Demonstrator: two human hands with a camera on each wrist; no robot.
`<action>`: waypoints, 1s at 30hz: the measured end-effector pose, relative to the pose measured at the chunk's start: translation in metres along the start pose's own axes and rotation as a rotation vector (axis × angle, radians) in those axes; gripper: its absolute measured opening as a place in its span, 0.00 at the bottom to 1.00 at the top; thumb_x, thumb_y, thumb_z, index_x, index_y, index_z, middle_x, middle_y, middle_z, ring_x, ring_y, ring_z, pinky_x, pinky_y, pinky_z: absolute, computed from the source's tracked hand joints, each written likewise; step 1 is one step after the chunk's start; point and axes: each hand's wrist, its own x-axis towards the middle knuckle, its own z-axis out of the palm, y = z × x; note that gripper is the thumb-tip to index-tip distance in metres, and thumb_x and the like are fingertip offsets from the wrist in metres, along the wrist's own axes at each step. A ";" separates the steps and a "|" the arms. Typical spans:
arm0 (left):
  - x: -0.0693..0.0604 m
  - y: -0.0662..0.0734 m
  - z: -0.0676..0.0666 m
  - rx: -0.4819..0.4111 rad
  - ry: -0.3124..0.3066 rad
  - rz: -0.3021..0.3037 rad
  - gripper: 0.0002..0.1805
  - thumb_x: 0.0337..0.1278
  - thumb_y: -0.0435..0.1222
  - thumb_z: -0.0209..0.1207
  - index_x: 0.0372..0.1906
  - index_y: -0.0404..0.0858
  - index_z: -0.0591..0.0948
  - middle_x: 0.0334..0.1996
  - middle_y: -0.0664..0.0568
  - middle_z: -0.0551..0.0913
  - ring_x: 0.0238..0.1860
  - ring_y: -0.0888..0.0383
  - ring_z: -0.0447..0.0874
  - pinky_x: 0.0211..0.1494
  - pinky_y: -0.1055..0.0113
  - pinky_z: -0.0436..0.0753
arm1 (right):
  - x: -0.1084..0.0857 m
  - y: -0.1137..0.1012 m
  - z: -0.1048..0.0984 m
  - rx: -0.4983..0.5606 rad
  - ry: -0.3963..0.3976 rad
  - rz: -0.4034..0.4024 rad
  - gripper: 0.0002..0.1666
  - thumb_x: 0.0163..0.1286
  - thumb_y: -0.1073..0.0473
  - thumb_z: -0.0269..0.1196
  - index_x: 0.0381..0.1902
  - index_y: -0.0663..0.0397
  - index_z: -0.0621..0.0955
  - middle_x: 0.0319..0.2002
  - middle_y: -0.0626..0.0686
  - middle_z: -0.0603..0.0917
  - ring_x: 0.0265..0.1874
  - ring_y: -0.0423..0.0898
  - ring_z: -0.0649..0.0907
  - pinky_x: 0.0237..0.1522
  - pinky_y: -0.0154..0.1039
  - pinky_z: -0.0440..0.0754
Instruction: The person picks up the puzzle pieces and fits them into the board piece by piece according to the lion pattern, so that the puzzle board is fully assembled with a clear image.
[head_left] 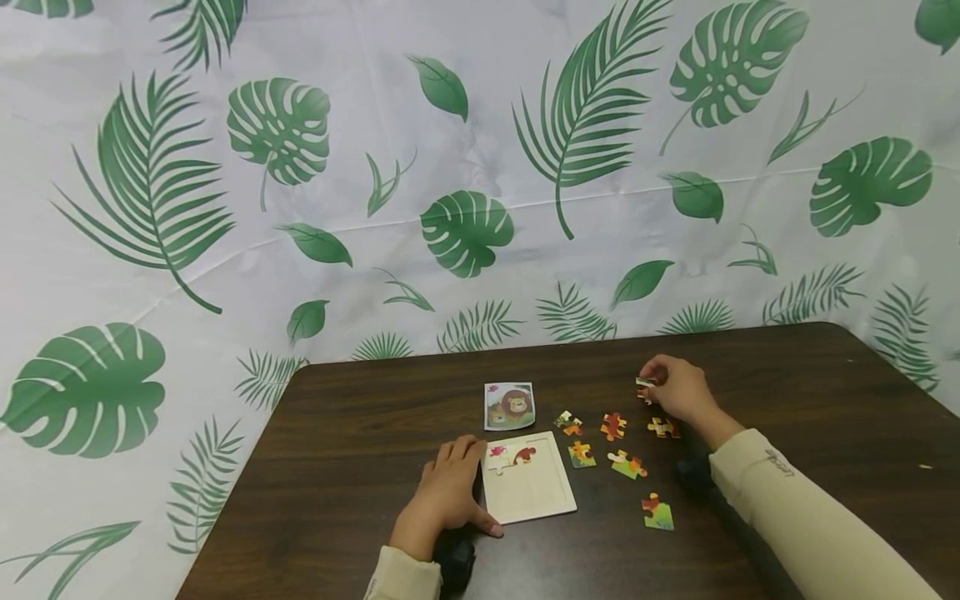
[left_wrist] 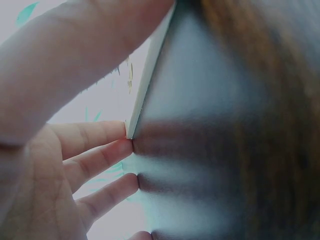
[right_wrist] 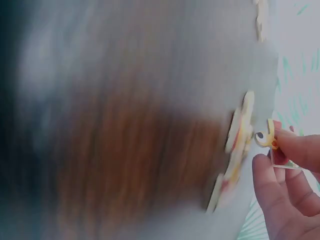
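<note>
A square wooden puzzle board [head_left: 528, 496] lies on the table, with a few joined pieces [head_left: 513, 455] in its upper left part. My left hand [head_left: 445, 490] rests along the board's left side, thumb at the near corner and fingertips at the far corner. In the left wrist view, its extended fingers [left_wrist: 102, 155] touch the board's corner and the tabletop. At the right, my right hand [head_left: 684, 393] pinches a puzzle piece [right_wrist: 274, 137] between thumb and fingers, raised off the table. Near that hand lies a yellow and red loose piece [head_left: 662, 427].
Several loose puzzle pieces [head_left: 627, 464] are scattered right of the board. One green and red piece [head_left: 658, 512] lies nearer the front. A lion picture card [head_left: 510, 407] sits behind the board. The dark wooden table [head_left: 360, 467] meets a leaf-patterned cloth [head_left: 465, 150] at its back.
</note>
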 end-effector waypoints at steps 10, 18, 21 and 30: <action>0.000 0.000 -0.001 -0.001 -0.008 -0.004 0.61 0.16 0.54 0.76 0.66 0.37 0.63 0.63 0.44 0.61 0.62 0.42 0.56 0.57 0.39 0.59 | -0.004 -0.023 0.010 0.190 -0.022 -0.019 0.10 0.59 0.69 0.63 0.39 0.65 0.78 0.33 0.59 0.80 0.28 0.49 0.81 0.28 0.40 0.79; 0.000 0.000 -0.001 0.002 -0.009 -0.004 0.61 0.16 0.54 0.76 0.66 0.38 0.63 0.63 0.44 0.61 0.63 0.42 0.56 0.57 0.40 0.60 | -0.008 -0.044 0.019 0.255 -0.053 -0.035 0.09 0.58 0.70 0.64 0.38 0.64 0.79 0.32 0.57 0.81 0.28 0.47 0.80 0.30 0.42 0.80; 0.000 0.001 -0.001 0.002 -0.012 -0.005 0.61 0.16 0.54 0.76 0.66 0.38 0.63 0.63 0.44 0.60 0.63 0.42 0.56 0.57 0.40 0.60 | -0.011 -0.053 0.021 0.291 -0.078 -0.042 0.09 0.57 0.70 0.64 0.38 0.64 0.79 0.31 0.57 0.81 0.26 0.47 0.80 0.30 0.44 0.80; -0.001 0.000 -0.001 0.005 -0.005 -0.003 0.61 0.15 0.55 0.76 0.66 0.37 0.63 0.63 0.44 0.61 0.63 0.42 0.56 0.57 0.39 0.60 | -0.019 -0.073 0.031 0.336 -0.151 -0.082 0.09 0.56 0.71 0.65 0.37 0.64 0.79 0.29 0.55 0.81 0.26 0.46 0.81 0.29 0.44 0.81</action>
